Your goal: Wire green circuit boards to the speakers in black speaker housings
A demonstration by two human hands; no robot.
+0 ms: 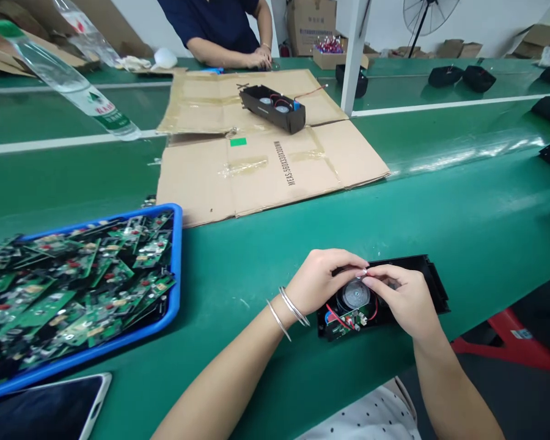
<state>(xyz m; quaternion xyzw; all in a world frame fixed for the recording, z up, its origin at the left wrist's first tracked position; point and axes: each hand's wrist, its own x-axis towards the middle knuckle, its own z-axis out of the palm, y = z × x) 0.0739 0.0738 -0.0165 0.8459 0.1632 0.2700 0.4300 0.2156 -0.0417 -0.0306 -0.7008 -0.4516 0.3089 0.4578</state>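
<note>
On the green work surface before me lies a black speaker housing (428, 278), with a round grey speaker (355, 296) inside it. A small green circuit board (341, 327) sits at the housing's near left end, with red wires (333, 314) running beside it. Above the speaker, the fingertips of my left hand (318, 278) pinch a small white wire connector (362, 273). My right hand (407, 299) meets it there, thumb and forefinger closed on the same connector. The fingers partly cover the connector and the wire at it.
Left of me are a blue tray (176, 275) heaped with circuit boards and a phone (41, 409). Ahead, flattened cardboard (256, 177) carries another speaker housing (275, 110). A tilted water bottle (73, 85) is at upper left. A person (215, 30) sits opposite. A red stool (508, 342) stands right.
</note>
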